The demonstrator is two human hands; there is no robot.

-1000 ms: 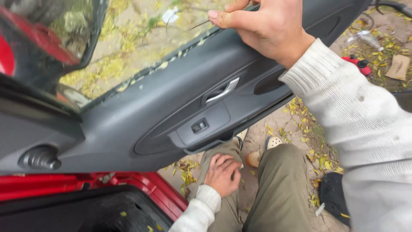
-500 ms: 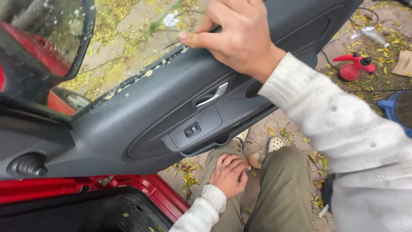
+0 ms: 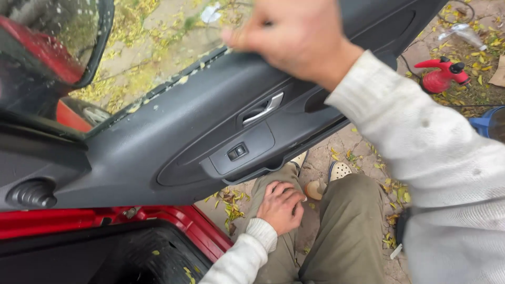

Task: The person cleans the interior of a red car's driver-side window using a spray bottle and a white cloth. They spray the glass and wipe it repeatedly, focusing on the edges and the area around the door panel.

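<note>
Door panel (image 3: pixel 158 142), dark grey plastic, fills most of the view; it hangs open on a red car and slants from lower left to upper right above leaf-strewn paving. Window glass (image 3: pixel 147 58) above its top edge is spotted with droplets, and yellow leaves lie along the sill. Side mirror (image 3: pixel 58 42) sits at upper left. Red door sill (image 3: pixel 105 221) and a black ribbed floor mat (image 3: pixel 131 257) show below the panel.

Person sits or crouches just outside the opening, legs in olive trousers (image 3: pixel 342 231) tucked under the panel's lower edge.

Right hand (image 3: pixel 294 37), in a cream knit sleeve, is raised at the panel's top edge near the glass. It is motion-blurred; fingers look curled, a small dark item shows at the knuckles, but I cannot tell whether it pinches anything. Left hand (image 3: pixel 280 206) rests on the left thigh, fingers loosely bent, holding nothing; likely a brace for balance.

Chrome door handle (image 3: pixel 263 109) and window switch (image 3: pixel 238 151) sit mid-panel, untouched. Red spray tool (image 3: pixel 441 74) lies on the ground, well apart.
</note>
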